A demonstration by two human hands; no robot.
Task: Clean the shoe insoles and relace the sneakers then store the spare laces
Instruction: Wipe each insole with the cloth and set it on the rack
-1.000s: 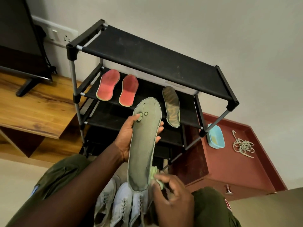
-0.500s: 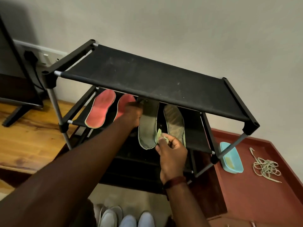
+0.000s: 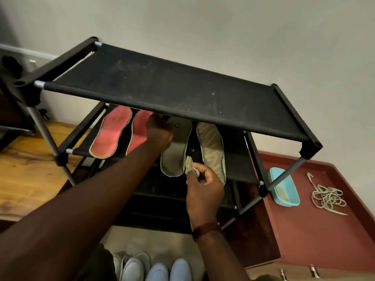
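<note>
- four insoles lie on the second shelf of the black shoe rack [image 3: 182, 92].
- left hand [image 3: 158, 136] grips the toe end of the grey-green insole [image 3: 175, 157]; two red insoles [image 3: 110, 136] are just left of it.
- right hand [image 3: 203, 189] pinches a small green cloth [image 3: 189, 166] beside that insole's heel; an olive insole [image 3: 213, 151] is just right of it.
- tangled shoelaces [image 3: 326, 197] lie well right of the right hand, past a blue tray [image 3: 284, 193].
- white sneakers [image 3: 140, 268] stand below both arms.
</note>
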